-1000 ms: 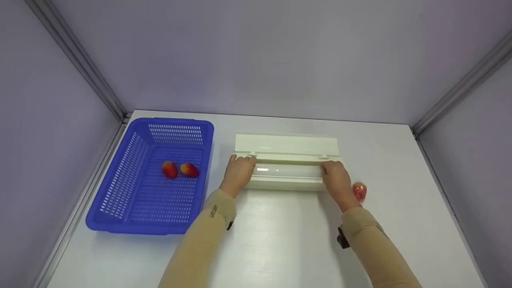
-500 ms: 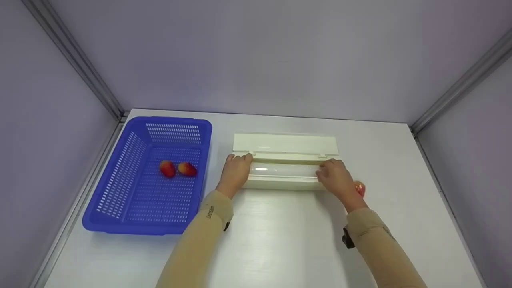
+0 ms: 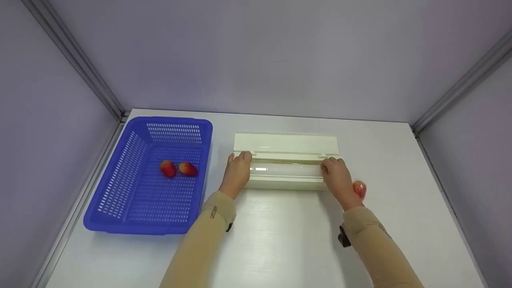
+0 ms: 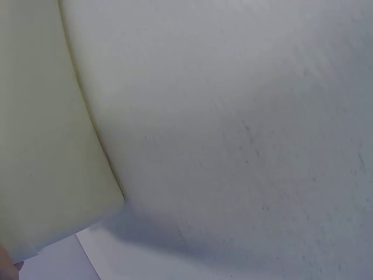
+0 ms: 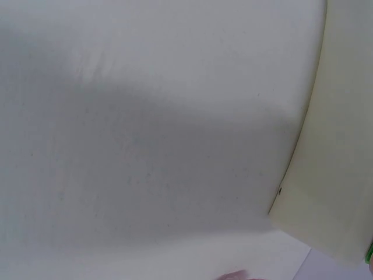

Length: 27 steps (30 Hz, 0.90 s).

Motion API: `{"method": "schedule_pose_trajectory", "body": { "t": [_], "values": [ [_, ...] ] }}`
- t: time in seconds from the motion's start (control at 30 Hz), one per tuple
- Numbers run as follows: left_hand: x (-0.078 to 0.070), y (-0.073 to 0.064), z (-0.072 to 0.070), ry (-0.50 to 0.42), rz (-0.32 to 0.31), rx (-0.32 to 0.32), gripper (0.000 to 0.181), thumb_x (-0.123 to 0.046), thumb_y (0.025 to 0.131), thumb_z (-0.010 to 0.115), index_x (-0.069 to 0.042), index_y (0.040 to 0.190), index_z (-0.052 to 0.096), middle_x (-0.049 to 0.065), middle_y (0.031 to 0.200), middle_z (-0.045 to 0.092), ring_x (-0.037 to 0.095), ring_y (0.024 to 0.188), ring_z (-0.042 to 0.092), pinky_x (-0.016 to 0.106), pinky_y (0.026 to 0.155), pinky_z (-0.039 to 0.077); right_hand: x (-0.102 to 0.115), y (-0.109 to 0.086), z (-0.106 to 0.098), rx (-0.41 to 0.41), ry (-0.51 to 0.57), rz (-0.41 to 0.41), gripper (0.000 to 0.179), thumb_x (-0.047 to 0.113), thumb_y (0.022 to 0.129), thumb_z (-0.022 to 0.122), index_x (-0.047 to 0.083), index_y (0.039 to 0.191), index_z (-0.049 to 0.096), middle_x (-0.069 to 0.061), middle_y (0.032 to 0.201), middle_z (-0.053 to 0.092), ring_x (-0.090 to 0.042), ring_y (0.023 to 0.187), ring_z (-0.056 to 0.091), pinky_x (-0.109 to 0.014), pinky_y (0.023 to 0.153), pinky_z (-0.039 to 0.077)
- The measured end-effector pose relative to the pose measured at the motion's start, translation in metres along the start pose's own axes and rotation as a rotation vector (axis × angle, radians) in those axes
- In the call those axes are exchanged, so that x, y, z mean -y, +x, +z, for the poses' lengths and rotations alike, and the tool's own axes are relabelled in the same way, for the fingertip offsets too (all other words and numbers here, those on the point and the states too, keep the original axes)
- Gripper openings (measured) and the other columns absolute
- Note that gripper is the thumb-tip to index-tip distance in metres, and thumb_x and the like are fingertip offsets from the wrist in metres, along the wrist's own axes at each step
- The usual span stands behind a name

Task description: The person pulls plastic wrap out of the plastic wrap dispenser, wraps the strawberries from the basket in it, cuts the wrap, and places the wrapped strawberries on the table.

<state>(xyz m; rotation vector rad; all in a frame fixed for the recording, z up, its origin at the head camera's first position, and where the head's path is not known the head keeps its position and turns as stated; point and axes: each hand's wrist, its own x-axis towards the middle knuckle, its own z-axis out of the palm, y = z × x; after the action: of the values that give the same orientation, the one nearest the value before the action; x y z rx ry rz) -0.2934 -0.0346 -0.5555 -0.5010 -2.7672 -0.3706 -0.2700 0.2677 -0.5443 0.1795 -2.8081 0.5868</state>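
Observation:
A cream-coloured cling film dispenser point(image 3: 286, 184) lies on the white table, its lid point(image 3: 286, 143) folded back. Inside, the shiny film roll point(image 3: 286, 170) runs from end to end. My left hand point(image 3: 237, 172) curls its fingers over the dispenser's left end, beside the roll. At the opposite end my right hand point(image 3: 337, 178) grips with bent fingers and thumb; whether film is pinched there too, I cannot tell. In the left wrist view a fingertip point(image 4: 7, 267) shows at the box's end. A red-and-yellow fruit point(image 3: 359, 189) with a glossy, wrapped look rests just right of my right wrist.
A blue perforated basket point(image 3: 90, 222) stands on the left of the table point(image 3: 272, 248), holding two red-and-yellow fruits point(image 3: 168, 169). Upright panels point(image 3: 280, 60) enclose the table at the back and both sides.
My right hand shifted inward over the roll half a second ago with its fingers bunched, then moved back out to the dispenser's right end. My left hand has stayed at the left end.

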Motion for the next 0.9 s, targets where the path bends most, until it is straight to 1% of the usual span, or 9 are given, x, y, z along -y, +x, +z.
{"method": "schedule_pose_trajectory", "body": {
  "t": [0.13,0.27,0.37,0.47,0.53,0.6,0.7,0.8,0.9],
  "values": [
    [0.0,0.0,0.0,-0.029,-0.02,-0.009,0.011,0.0,0.092,0.04,-0.004,0.099,0.048,0.01,0.094,0.059,0.025,0.08,0.063,0.049,0.098,0.042,0.004,-0.001,0.0,0.002,0.055,0.076,0.006,0.002,0.09,0.052,0.001,0.087,0.057,-0.015,0.082,0.06,-0.03,0.079,0.053,-0.042,0.07,0.045],
    [0.0,0.0,-0.001,-0.07,-0.029,0.004,0.012,0.0,0.093,0.039,-0.004,0.1,0.048,0.01,0.095,0.058,0.026,0.084,0.062,0.049,0.099,0.041,0.006,0.0,-0.001,0.035,0.128,0.146,0.01,0.007,0.094,0.048,0.001,0.097,0.055,-0.018,0.089,0.06,-0.033,0.085,0.056,-0.046,0.076,0.047],
    [0.002,0.0,-0.003,-0.104,-0.022,0.031,0.012,-0.006,0.094,0.044,-0.004,0.103,0.052,0.01,0.097,0.058,0.027,0.087,0.06,0.048,0.098,0.041,0.002,0.0,-0.002,0.077,0.132,0.117,0.015,0.009,0.094,0.049,0.0,0.102,0.057,-0.019,0.095,0.062,-0.034,0.092,0.057,-0.047,0.083,0.046],
    [0.004,0.0,-0.005,-0.129,-0.006,0.074,0.016,-0.017,0.092,0.054,-0.006,0.101,0.059,0.008,0.096,0.056,0.025,0.086,0.058,0.047,0.097,0.04,-0.004,-0.001,-0.002,0.112,0.092,0.047,0.017,0.007,0.091,0.05,-0.002,0.102,0.06,-0.018,0.099,0.063,-0.034,0.096,0.055,-0.046,0.086,0.046],
    [0.006,0.0,-0.005,-0.139,0.006,0.1,0.019,-0.024,0.089,0.059,-0.007,0.097,0.062,0.007,0.093,0.055,0.023,0.084,0.057,0.046,0.096,0.04,-0.008,-0.002,-0.002,0.108,0.062,0.005,0.015,0.004,0.089,0.052,-0.003,0.098,0.061,-0.018,0.099,0.063,-0.033,0.096,0.055,-0.046,0.085,0.046],
    [0.007,0.001,-0.006,-0.132,0.025,0.116,0.017,-0.023,0.088,0.061,-0.008,0.095,0.064,0.007,0.093,0.056,0.023,0.084,0.056,0.047,0.096,0.04,-0.012,-0.002,-0.003,0.087,0.042,-0.021,0.011,0.001,0.088,0.053,-0.003,0.094,0.061,-0.017,0.096,0.063,-0.033,0.093,0.054,-0.045,0.084,0.046],
    [0.008,0.002,-0.005,-0.117,0.034,0.126,0.012,-0.018,0.09,0.057,-0.007,0.094,0.063,0.008,0.096,0.058,0.026,0.089,0.058,0.048,0.097,0.04,-0.017,-0.002,-0.003,0.062,0.036,-0.04,0.007,-0.004,0.086,0.055,-0.004,0.09,0.06,-0.018,0.093,0.063,-0.034,0.09,0.055,-0.044,0.083,0.046],
    [0.008,0.003,-0.005,-0.115,0.014,0.126,0.012,-0.014,0.093,0.051,-0.006,0.095,0.06,0.008,0.097,0.06,0.026,0.094,0.06,0.048,0.099,0.04,-0.02,-0.002,-0.004,0.058,0.045,-0.021,0.006,-0.005,0.085,0.055,-0.004,0.09,0.059,-0.019,0.093,0.062,-0.034,0.09,0.054,-0.045,0.083,0.046],
    [0.008,0.003,-0.005,-0.141,-0.022,0.117,0.013,-0.013,0.096,0.045,-0.006,0.095,0.055,0.009,0.094,0.061,0.026,0.09,0.061,0.044,0.09,0.047,-0.02,-0.002,-0.006,0.061,0.07,0.035,0.007,-0.004,0.087,0.053,-0.004,0.091,0.058,-0.02,0.092,0.061,-0.035,0.088,0.054,-0.046,0.081,0.045]
  ]
}}
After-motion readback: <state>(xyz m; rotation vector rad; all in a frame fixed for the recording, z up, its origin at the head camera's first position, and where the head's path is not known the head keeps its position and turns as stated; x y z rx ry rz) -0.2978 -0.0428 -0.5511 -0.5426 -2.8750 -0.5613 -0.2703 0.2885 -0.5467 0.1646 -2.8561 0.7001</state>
